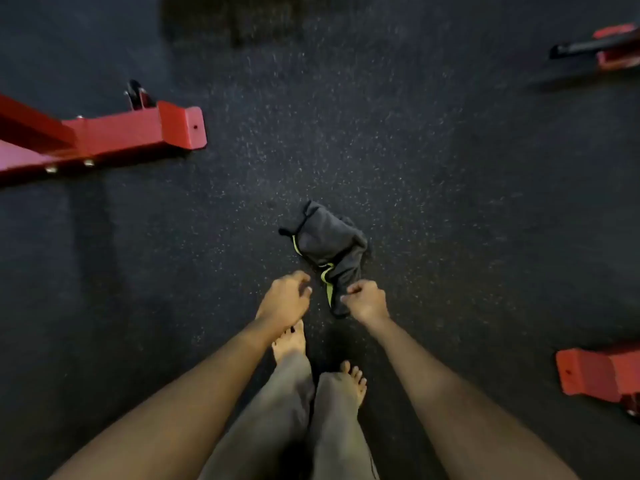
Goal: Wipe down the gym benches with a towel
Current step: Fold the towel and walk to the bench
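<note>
At nine o'clock the red bench frame ran off the edge; the towel's near end was perhaps hidden behind the right hand.

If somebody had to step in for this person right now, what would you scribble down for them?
Right hand: grip shut on one end of the grey towel, which hangs out in front.
Left hand: holds nothing, fingers loosely curled, beside the towel.
Benches: only red frame parts show, one base at left, more at the right edge. No pad is in view.
Done: towel in hand.
Left: no wiping visible yet; walk to a bench and wipe it.
</note>
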A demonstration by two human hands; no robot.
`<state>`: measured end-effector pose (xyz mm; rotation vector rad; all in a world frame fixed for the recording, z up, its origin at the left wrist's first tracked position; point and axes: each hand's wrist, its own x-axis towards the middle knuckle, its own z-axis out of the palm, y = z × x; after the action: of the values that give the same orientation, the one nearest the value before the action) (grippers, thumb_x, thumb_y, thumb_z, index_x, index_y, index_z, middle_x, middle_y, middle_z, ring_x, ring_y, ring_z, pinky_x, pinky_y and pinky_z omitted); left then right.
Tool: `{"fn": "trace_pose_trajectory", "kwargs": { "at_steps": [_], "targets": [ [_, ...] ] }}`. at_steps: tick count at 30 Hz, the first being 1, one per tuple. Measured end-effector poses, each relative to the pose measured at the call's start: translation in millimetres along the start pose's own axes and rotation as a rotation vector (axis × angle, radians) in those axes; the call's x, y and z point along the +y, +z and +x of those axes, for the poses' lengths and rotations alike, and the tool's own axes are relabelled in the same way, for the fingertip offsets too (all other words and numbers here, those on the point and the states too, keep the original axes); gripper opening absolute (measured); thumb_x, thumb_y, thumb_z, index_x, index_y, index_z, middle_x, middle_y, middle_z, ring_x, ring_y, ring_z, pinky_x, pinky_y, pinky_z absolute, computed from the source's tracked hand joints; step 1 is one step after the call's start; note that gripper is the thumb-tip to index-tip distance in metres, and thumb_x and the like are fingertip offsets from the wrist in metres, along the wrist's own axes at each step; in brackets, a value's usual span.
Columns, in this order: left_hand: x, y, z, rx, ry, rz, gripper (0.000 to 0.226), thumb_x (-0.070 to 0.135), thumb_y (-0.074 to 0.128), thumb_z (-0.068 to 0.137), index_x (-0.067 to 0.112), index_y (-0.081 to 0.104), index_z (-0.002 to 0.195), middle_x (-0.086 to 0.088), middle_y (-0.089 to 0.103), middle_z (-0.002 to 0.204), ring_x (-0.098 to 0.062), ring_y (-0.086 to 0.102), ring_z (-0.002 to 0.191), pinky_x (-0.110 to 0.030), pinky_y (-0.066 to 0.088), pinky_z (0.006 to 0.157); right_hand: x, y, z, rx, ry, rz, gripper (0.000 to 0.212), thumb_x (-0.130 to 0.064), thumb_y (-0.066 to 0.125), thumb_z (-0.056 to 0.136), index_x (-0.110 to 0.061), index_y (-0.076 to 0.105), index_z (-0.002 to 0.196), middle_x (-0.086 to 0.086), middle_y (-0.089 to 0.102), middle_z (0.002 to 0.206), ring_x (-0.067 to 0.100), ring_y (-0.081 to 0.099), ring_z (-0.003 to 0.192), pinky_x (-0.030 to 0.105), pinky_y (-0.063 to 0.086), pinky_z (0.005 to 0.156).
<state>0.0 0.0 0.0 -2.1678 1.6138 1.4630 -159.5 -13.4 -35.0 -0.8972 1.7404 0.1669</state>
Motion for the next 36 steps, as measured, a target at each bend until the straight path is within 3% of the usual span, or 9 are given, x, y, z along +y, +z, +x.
{"fn": "trace_pose_trajectory", "kwargs": {
  "at_steps": [3, 10, 12, 15, 19, 22, 24, 28, 36],
  "targets": [
    [-30, 40, 58, -0.032, 0.088, 0.25, 0.04, 0.014, 0.045, 0.096, 0.016, 0.046, 0.136, -0.008, 0.051, 0.134, -0.025, 0.049, 0.121, -0.037, 0.04, 0.099, 19, 47, 62, 0.064, -0.051, -0.102, 0.029, -0.013, 0.063, 0.088, -0.007, 0.062, 0.117, 0.016, 0.062, 0.119, 0.029, 0.058, 0.113, 0.035, 0.046, 0.096],
    [-76, 114, 159, -0.119, 0.388, 0.731, 0.056, 0.011, 0.036, 0.099, 0.029, 0.019, 0.15, -0.013, 0.014, 0.153, -0.029, 0.023, 0.138, -0.039, 0.026, 0.11, 62, 114, 166, 0.264, -0.172, -0.571, 0.041, -0.026, 0.055, 0.094, -0.011, 0.047, 0.132, 0.009, 0.048, 0.132, 0.029, 0.044, 0.124, 0.041, 0.044, 0.093],
    [-80, 128, 166, -0.094, 0.388, 0.8, 0.051, 0.015, 0.033, 0.1, 0.029, 0.024, 0.148, -0.014, 0.013, 0.152, -0.03, 0.021, 0.137, -0.039, 0.024, 0.109, 69, 120, 172, 0.349, -0.235, -0.611, 0.033, -0.017, 0.06, 0.089, -0.011, 0.058, 0.122, 0.009, 0.056, 0.122, 0.031, 0.05, 0.114, 0.043, 0.045, 0.086],
    [-81, 137, 161, -0.043, 0.374, 0.804, 0.04, 0.016, 0.034, 0.099, 0.023, 0.043, 0.138, -0.016, 0.014, 0.153, -0.029, 0.023, 0.137, -0.039, 0.023, 0.109, 83, 124, 169, 0.505, -0.376, -0.588, 0.032, -0.007, 0.085, 0.059, -0.01, 0.071, 0.088, 0.009, 0.066, 0.087, 0.03, 0.063, 0.081, 0.04, 0.052, 0.065],
    [-64, 115, 138, 0.161, 0.497, 0.548, 0.024, 0.004, 0.064, 0.079, 0.009, 0.07, 0.102, -0.017, 0.055, 0.129, -0.031, 0.052, 0.123, -0.036, 0.036, 0.106, 74, 111, 128, 0.539, -0.517, -0.344, 0.038, 0.001, 0.077, 0.072, -0.013, 0.056, 0.101, 0.01, 0.066, 0.087, 0.029, 0.066, 0.073, 0.038, 0.054, 0.062],
    [-27, 74, 102, 0.125, 0.475, 0.242, 0.036, -0.005, 0.05, 0.09, 0.0, 0.056, 0.125, -0.015, 0.046, 0.14, -0.028, 0.033, 0.138, -0.022, 0.005, 0.113, 39, 84, 83, 0.551, -0.475, -0.103, 0.027, 0.007, 0.053, 0.086, -0.004, 0.053, 0.111, 0.018, 0.066, 0.094, 0.036, 0.066, 0.074, 0.039, 0.053, 0.058],
    [-3, 43, 70, 0.16, 0.414, 0.109, 0.031, 0.001, 0.044, 0.096, 0.001, 0.052, 0.126, -0.012, 0.05, 0.133, -0.027, 0.041, 0.13, -0.018, 0.015, 0.109, 7, 58, 45, 0.563, -0.512, -0.057, 0.028, 0.009, 0.051, 0.087, 0.004, 0.055, 0.114, 0.023, 0.062, 0.103, 0.04, 0.065, 0.082, 0.042, 0.053, 0.063],
    [45, -29, -4, 0.358, 0.391, -0.039, 0.025, 0.005, 0.048, 0.094, 0.005, 0.054, 0.119, -0.014, 0.055, 0.114, -0.025, 0.05, 0.104, -0.032, 0.039, 0.09, -54, 5, -44, 0.602, -0.755, -0.113, 0.033, 0.005, 0.053, 0.09, -0.001, 0.049, 0.123, 0.022, 0.06, 0.111, 0.037, 0.065, 0.087, 0.044, 0.055, 0.067],
    [128, -151, -180, 0.767, 0.35, -0.212, 0.038, 0.028, 0.032, 0.097, 0.003, 0.056, 0.111, -0.013, 0.057, 0.1, -0.027, 0.055, 0.09, -0.04, 0.045, 0.08, -153, -84, -243, 0.525, -1.096, -0.227, 0.037, -0.02, 0.037, 0.095, 0.0, 0.057, 0.119, 0.018, 0.065, 0.107, 0.039, 0.067, 0.083, 0.045, 0.053, 0.065]
  ]
}}
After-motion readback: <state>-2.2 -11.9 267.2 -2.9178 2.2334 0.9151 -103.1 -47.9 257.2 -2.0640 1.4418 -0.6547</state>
